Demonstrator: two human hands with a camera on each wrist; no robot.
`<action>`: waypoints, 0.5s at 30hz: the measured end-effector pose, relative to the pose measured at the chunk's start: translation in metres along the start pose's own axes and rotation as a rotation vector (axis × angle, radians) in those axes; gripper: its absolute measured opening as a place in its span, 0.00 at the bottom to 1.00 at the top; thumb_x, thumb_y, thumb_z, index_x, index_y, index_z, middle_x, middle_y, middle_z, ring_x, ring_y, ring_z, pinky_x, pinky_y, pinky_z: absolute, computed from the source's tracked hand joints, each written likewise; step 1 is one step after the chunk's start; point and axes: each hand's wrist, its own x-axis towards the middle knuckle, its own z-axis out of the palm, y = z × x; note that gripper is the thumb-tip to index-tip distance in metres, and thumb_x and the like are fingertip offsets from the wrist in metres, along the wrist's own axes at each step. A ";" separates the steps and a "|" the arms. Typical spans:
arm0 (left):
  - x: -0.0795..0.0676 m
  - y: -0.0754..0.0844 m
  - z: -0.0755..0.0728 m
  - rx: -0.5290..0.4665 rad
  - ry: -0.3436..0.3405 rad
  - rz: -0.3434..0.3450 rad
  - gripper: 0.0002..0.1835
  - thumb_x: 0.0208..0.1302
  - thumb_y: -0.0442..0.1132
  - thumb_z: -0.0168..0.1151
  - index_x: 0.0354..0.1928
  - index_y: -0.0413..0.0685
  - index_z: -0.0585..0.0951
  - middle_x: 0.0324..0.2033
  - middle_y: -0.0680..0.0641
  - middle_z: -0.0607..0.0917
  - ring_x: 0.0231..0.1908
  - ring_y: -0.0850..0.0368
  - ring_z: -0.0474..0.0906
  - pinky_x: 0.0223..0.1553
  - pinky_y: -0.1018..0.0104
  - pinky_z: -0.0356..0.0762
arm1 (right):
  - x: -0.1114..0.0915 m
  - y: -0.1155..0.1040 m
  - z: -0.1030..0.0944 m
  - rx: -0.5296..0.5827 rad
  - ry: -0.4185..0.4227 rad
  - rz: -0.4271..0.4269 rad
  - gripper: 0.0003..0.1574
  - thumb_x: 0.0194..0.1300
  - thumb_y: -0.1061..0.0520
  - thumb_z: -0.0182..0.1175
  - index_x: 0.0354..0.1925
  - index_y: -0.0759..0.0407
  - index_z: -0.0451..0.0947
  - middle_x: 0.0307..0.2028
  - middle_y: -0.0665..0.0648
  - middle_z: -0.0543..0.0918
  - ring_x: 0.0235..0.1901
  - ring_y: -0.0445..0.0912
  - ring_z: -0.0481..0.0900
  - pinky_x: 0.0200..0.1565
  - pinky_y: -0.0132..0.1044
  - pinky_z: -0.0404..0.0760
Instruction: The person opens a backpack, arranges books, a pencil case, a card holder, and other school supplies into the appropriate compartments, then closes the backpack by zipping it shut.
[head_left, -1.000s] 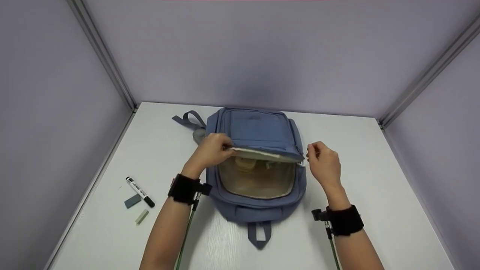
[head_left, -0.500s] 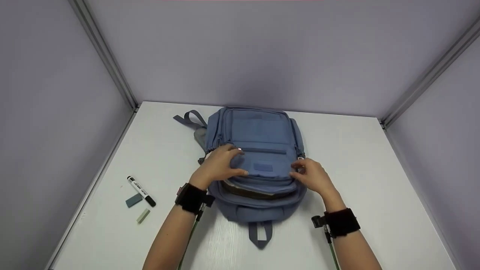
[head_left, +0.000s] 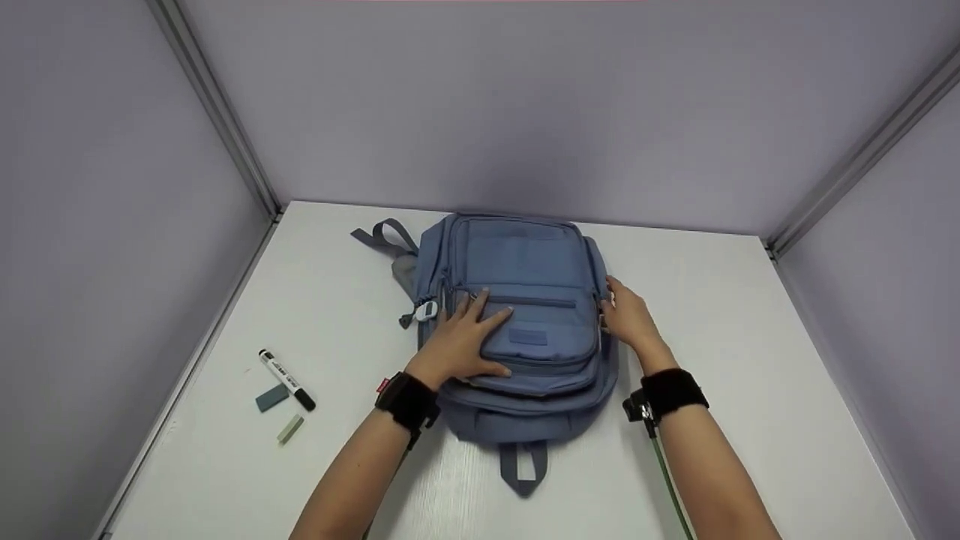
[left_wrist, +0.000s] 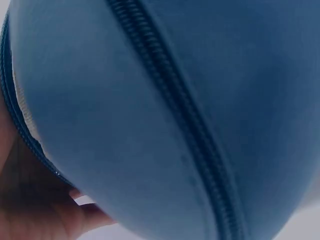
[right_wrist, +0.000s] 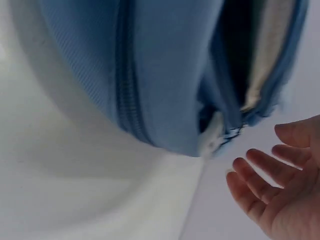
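Observation:
A blue backpack (head_left: pixel 525 262) lies on the white table with its top loop (head_left: pixel 523 469) toward me. My left hand (head_left: pixel 466 337) rests spread on the left part of its front panel, fingers apart. Beside the bag's right edge is my right hand (head_left: pixel 631 319); in the right wrist view its fingers (right_wrist: pixel 265 170) are loosely bent and hold nothing. Close to those fingertips, a white zipper pull (right_wrist: pixel 214 135) hangs at the end of the parted pocket opening (right_wrist: pixel 245 55). The left wrist view shows a curved zipper (left_wrist: pixel 180 100) across the blue fabric.
To the left lie a black-and-white marker (head_left: pixel 287 380), a blue-grey block (head_left: pixel 271 398) and a small pale green block (head_left: pixel 290 429). A white tag (head_left: pixel 427 310) and a strap (head_left: pixel 386 236) stick out on the bag's left. Grey panels (head_left: pixel 525 112) enclose the table.
The front panel, lifted by my left hand a second ago, has dropped over the pocket. My left hand let go and spread on it. My right hand moved to the bag's right edge.

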 end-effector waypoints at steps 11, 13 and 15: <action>-0.003 0.001 0.001 0.046 0.032 0.022 0.56 0.45 0.76 0.64 0.76 0.64 0.59 0.74 0.36 0.51 0.71 0.30 0.49 0.63 0.29 0.49 | 0.010 0.005 0.022 -0.073 0.123 -0.026 0.27 0.68 0.68 0.54 0.64 0.72 0.68 0.55 0.73 0.77 0.56 0.65 0.74 0.59 0.55 0.70; -0.003 0.002 0.002 0.064 0.042 0.027 0.57 0.44 0.77 0.63 0.76 0.63 0.59 0.74 0.36 0.52 0.70 0.30 0.50 0.64 0.30 0.49 | 0.010 0.004 0.025 -0.086 0.174 -0.020 0.23 0.67 0.68 0.55 0.60 0.72 0.73 0.50 0.72 0.80 0.52 0.65 0.77 0.55 0.55 0.73; -0.003 0.002 0.003 0.076 0.045 0.029 0.57 0.43 0.78 0.62 0.76 0.63 0.60 0.74 0.36 0.52 0.70 0.30 0.50 0.64 0.31 0.50 | 0.009 0.003 0.026 -0.095 0.218 -0.011 0.19 0.67 0.67 0.56 0.55 0.72 0.77 0.45 0.71 0.82 0.47 0.64 0.79 0.52 0.55 0.75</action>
